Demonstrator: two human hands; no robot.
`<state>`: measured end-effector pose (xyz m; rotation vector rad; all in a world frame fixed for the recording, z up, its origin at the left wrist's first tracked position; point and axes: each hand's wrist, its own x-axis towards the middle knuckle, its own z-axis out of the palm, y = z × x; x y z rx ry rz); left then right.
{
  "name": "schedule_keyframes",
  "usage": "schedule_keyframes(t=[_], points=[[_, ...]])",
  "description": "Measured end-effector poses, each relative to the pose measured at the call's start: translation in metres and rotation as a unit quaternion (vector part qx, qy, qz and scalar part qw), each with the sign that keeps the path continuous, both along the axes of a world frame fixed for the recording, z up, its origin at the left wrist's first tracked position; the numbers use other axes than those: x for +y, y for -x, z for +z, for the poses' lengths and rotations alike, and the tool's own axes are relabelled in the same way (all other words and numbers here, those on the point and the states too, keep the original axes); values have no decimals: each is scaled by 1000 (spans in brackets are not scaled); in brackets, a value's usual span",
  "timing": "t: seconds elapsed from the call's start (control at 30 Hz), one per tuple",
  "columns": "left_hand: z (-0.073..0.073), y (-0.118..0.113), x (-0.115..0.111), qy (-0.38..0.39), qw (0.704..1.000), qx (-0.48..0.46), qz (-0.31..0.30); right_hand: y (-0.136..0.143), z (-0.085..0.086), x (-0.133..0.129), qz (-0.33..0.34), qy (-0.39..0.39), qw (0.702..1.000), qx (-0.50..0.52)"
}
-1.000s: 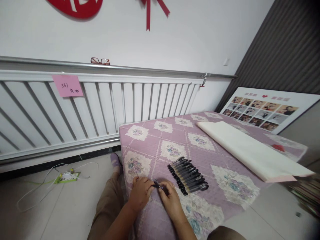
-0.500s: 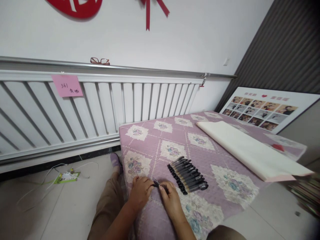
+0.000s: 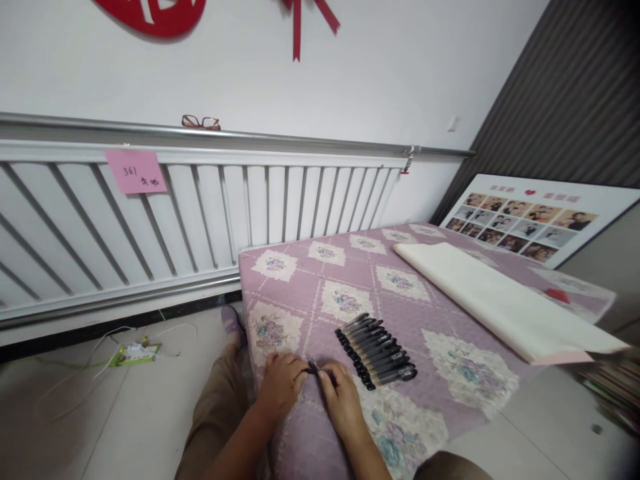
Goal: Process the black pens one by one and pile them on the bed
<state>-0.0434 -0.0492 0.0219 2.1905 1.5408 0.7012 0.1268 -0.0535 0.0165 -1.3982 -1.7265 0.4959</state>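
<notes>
Pinching 1 slim dark object (image 3: 313, 367) between left fingers (image 3: 299, 369) and right fingers (image 3: 328, 384), near black pens (image 3: 381, 357).

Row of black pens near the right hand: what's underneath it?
The row of pens lies on a purple floral cloth, which shows all round it. The patch directly beneath is covered, so its pattern can't be seen; the cloth hides whatever supports it.

Your trousers (image 3: 214, 417) are of plain brown cloth, and they look a little loose. The shoe (image 3: 231, 322) which you wear on the left is purple and low in its cut. Your forearms (image 3: 241, 437) are bare, and your fingers (image 3: 327, 388) also.
</notes>
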Motion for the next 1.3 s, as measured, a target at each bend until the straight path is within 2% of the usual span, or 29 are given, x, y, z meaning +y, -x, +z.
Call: schedule_keyframes(t=[0.13, 0.27, 0.53, 0.63, 0.8, 0.97, 1.2, 1.3], points=[[0, 0, 1, 5, 1000, 11, 6, -6, -6, 1, -32, 11, 997, 68], [-1, -1, 2, -8, 998, 26, 48, -7, -9, 3, -83, -6, 992, 93], [2, -5, 10, -5, 993, 41, 111, 1, -11, 5, -67, -52, 996, 5], [4, -10, 16, -12, 992, 53, 114, 5, -13, 8, -69, -67, 995, -36], [3, -20, 25, -27, 992, 69, 98, 8, -18, 12, -62, -63, 993, -74], [3, -24, 24, -27, 994, 72, 83, 0, -21, 11, -93, -48, 994, 23], [21, -32, 14, -79, 994, 72, -36, -9, -16, 9, -139, -17, 984, 112], [21, -39, 19, -70, 990, 103, -69, -7, -14, 8, -139, -13, 983, 118]])
